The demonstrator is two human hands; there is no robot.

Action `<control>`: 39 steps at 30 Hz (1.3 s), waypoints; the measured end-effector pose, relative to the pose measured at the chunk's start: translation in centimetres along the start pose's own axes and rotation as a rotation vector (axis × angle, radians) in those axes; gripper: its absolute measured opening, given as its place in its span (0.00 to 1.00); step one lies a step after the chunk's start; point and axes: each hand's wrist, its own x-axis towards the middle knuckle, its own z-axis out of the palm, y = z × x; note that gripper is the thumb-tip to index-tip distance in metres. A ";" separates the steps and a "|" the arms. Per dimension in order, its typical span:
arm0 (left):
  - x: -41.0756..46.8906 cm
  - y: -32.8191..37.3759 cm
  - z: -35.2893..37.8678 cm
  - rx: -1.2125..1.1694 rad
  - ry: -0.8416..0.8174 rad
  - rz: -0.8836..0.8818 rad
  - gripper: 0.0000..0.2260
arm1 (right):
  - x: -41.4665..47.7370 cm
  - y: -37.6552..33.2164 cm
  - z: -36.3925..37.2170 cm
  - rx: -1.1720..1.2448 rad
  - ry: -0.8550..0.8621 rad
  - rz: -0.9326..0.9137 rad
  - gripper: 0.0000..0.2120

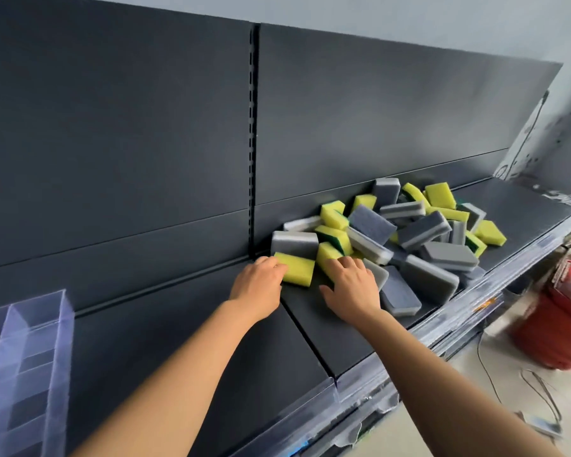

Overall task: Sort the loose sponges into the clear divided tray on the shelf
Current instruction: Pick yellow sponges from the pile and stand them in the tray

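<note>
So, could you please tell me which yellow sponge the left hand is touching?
The yellow sponge lying flat at the leftmost corner of the pile, its end in the left hand's fingers.

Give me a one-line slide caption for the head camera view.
Left hand grips a yellow sponge while the right hand rests on the sponge pile; clear divided tray waits alongside.

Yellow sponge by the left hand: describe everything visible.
The yellow sponge is a rectangular block of soft-looking foam, plain yellow on the faces shown, no scrub layer visible. It lies flat on the shelf at the near-left edge of the sponge pile. A grey sponge sits against its back; the left hand curls its fingers over the left end.
</note>
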 end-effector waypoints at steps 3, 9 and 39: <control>2.7 0.3 1.2 0.001 -0.050 0.015 0.16 | 2.0 1.3 1.1 -0.005 -0.010 0.006 0.23; 5.2 0.6 2.5 0.048 -0.106 -0.066 0.22 | 5.3 2.6 1.9 -0.002 -0.020 -0.005 0.22; -12.4 3.3 -1.5 -0.621 0.377 -0.764 0.10 | -0.6 -2.2 0.6 0.875 -0.050 -0.317 0.13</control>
